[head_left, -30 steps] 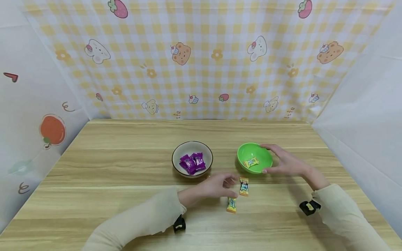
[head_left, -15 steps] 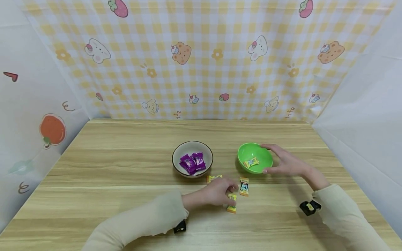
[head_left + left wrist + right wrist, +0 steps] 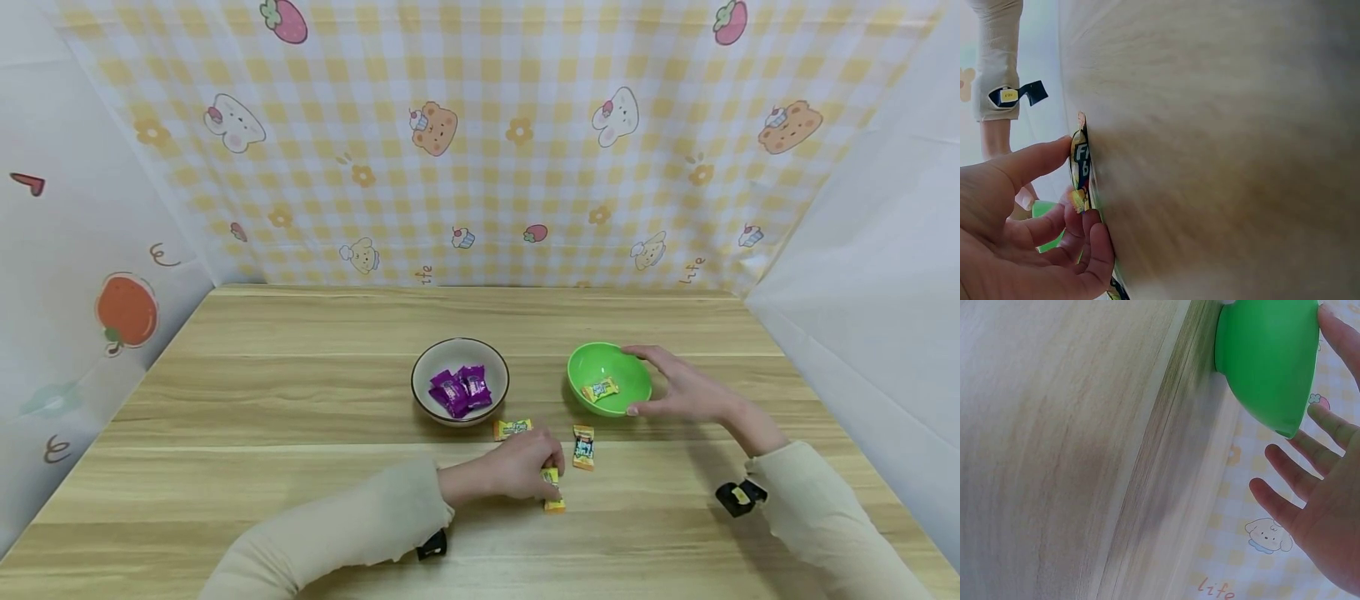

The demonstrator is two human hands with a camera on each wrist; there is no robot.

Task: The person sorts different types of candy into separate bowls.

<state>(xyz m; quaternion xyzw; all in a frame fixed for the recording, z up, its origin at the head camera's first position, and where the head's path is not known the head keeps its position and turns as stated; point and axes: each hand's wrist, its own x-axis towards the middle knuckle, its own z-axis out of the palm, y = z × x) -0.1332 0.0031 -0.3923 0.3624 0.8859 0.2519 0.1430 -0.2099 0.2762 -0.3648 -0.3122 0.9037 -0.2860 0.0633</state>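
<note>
My left hand (image 3: 521,464) is low over the table, its thumb and curled fingers at either end of a yellow wrapped candy (image 3: 1080,167), pinching it. In the head view this candy (image 3: 553,505) is partly covered by the hand. My right hand (image 3: 686,390) rests at the right side of a green bowl (image 3: 630,375), thumb at the near rim and index finger at the far rim. Its fingers look straight and spread in the right wrist view. One yellow candy (image 3: 600,389) lies inside the green bowl.
A cream bowl with a dark rim (image 3: 424,367) holds several purple wrapped candies (image 3: 459,392) left of the green bowl. One yellow candy (image 3: 512,429) lies before it, another (image 3: 583,447) in front of the green bowl. A patterned curtain (image 3: 480,192) hangs behind the wooden table (image 3: 300,367).
My left hand has come slightly nearer and lower onto the candy, its fingers closing in around it. The candy before the cream bowl has come into view. The right hand stays at the green bowl.
</note>
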